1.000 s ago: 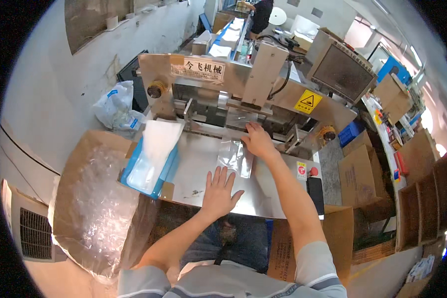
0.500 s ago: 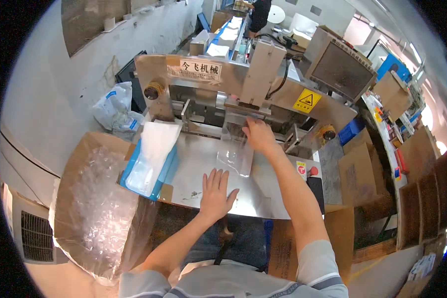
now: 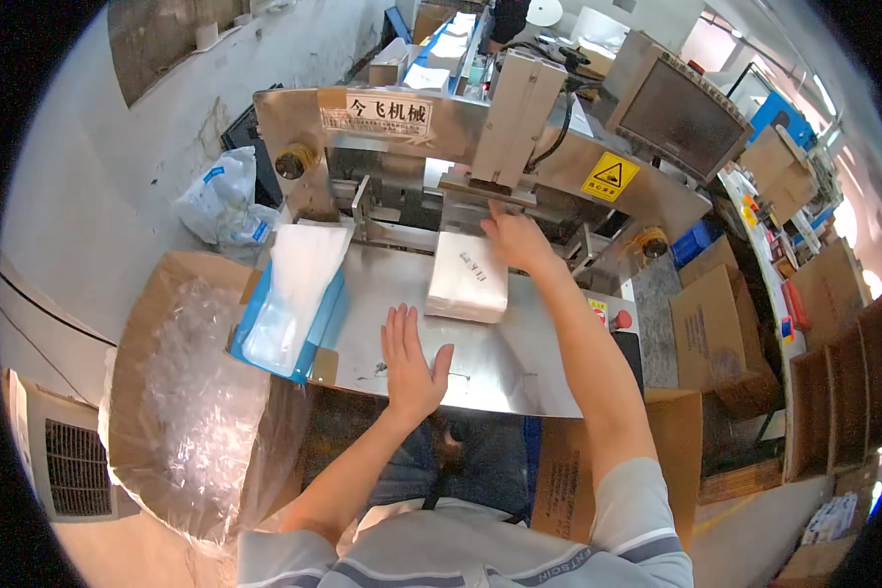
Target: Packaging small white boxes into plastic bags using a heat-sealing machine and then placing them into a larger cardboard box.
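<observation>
Bench [image 3: 519, 367] of bare steel carries a flat silvery pouch [image 3: 468, 277] lying just before the sealing machine [image 3: 461, 147]. Right hand [image 3: 515, 238] rests fingers on the pouch's far corner, not clenched. Left hand [image 3: 412, 363] lies flat, released, just short of the pouch.

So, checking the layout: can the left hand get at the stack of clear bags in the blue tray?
Probably yes: left hand lies flat on the steel table, nothing between it and the stack of clear bags.
</observation>
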Tool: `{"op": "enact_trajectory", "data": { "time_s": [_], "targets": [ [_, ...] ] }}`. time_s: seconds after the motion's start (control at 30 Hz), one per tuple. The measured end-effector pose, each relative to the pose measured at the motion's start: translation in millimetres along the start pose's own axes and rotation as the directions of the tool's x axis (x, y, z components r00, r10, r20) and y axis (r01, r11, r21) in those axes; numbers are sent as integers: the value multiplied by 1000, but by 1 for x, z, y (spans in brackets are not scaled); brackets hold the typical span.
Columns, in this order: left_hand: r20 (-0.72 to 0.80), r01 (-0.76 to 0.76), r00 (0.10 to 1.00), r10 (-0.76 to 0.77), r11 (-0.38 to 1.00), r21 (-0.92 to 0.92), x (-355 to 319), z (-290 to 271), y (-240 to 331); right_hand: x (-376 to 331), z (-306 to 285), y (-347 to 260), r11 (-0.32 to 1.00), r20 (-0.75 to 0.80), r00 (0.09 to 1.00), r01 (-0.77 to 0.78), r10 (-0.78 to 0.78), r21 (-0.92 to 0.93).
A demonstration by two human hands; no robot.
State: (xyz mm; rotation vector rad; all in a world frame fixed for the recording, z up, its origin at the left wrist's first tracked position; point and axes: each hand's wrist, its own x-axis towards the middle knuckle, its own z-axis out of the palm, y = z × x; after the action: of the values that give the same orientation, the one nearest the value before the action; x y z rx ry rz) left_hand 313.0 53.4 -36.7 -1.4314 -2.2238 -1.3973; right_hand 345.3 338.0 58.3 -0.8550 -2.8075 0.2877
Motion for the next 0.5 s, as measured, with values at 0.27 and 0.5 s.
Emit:
{"op": "enact_trajectory", "data": {
  "time_s": [0.27,0.5],
  "targets": [
    [37,49,998,-47,997,-61,1,0,0,-95,30,28,811,-248,957,24,150,584],
    [72,228,974,-217,937,-265,20,8,-4,-148,40,19,521,9,950,-179,312,835]
  ]
}}
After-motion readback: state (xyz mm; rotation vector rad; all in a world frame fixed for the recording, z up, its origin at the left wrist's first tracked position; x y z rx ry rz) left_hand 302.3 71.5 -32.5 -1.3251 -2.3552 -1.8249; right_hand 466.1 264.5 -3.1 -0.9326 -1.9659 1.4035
